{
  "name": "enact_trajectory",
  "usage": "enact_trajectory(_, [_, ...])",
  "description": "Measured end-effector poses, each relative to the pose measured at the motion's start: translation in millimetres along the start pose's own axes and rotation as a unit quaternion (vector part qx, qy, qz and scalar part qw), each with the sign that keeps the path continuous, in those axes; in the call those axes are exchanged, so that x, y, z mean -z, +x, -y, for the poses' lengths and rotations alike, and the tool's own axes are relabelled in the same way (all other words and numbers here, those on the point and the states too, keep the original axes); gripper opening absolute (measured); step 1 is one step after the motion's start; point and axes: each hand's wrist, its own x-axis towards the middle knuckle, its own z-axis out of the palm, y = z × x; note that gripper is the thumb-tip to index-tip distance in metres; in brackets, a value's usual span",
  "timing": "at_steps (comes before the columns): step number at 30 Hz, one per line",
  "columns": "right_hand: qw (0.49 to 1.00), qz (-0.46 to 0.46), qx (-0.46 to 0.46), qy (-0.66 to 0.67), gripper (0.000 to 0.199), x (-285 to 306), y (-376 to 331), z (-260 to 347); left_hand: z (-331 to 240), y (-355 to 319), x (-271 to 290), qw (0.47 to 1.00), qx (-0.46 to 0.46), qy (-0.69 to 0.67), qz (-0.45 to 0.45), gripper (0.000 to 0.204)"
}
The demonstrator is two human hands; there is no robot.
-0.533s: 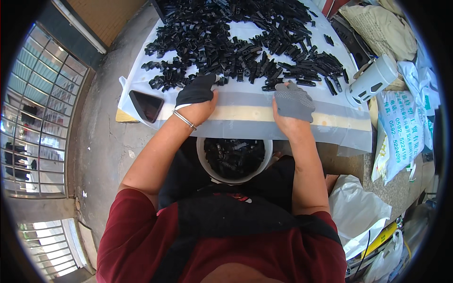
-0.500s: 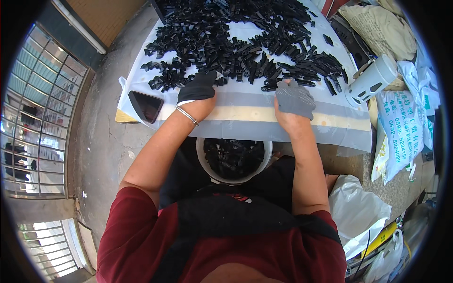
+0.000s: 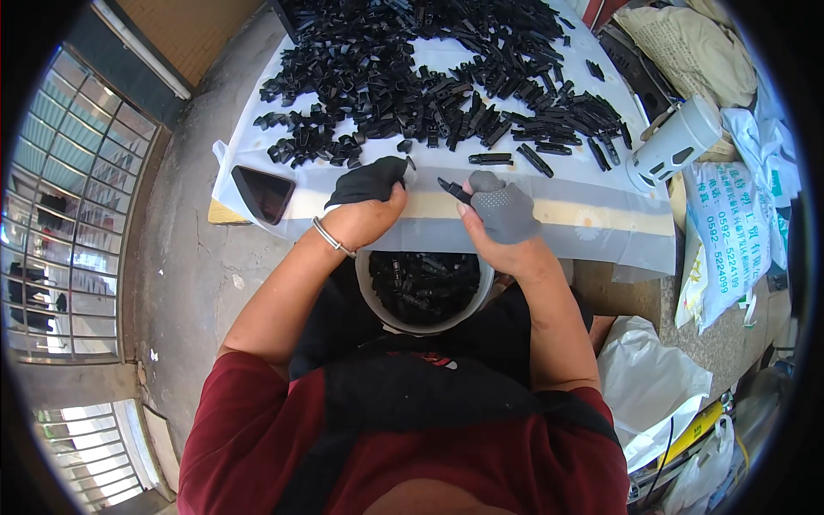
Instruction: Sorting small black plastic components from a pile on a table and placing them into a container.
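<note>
A big heap of small black plastic parts [image 3: 429, 94] covers a table under a white and clear sheet [image 3: 601, 215]. My left hand [image 3: 371, 193], in a black glove with a metal bracelet at the wrist, is closed near the table's front edge; what it holds is hidden. My right hand [image 3: 502, 215], in a grey glove, grips one black plastic part [image 3: 452, 189] that points toward the left hand. A white bucket [image 3: 422, 287] full of black parts sits in my lap just below both hands.
A dark phone [image 3: 262, 193] lies at the table's left front corner. A white cylindrical jug [image 3: 674, 142] lies on its side at the right. Printed white sacks [image 3: 730, 232] and plastic bags [image 3: 644, 386] crowd the right side. Concrete floor and a window grille are at the left.
Both hands have drawn closer together at the table's front edge, above the bucket. The right hand now holds a black part that it brought back from the heap.
</note>
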Motion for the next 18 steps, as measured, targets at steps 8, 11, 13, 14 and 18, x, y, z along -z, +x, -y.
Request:
enact_trajectory(8, [0.970,0.112,0.206,0.066,0.031,-10.8,-12.1,6.4,-20.8,-24.8,23.1,0.942,-0.076,-0.237,0.228,0.046])
enact_trajectory(11, [0.987,0.057,0.142,0.048,0.029,-11.8,-10.7,14.5,-11.4,-33.3,11.0,0.862,0.038,-0.469,0.188,0.035])
enact_trajectory(13, [0.994,0.053,0.091,0.010,0.029,-16.0,-11.0,21.1,-17.3,-32.7,9.6,0.886,0.132,-0.395,0.206,0.033])
enact_trajectory(14, [0.998,0.050,0.042,-0.025,0.028,-18.6,-10.8,24.4,-21.9,-33.6,8.1,0.896,0.226,-0.313,0.218,0.034])
enact_trajectory(18, [0.996,0.018,0.069,0.061,0.028,-14.8,-10.8,28.3,-12.6,-40.2,-16.4,0.909,0.194,-0.356,0.091,0.048])
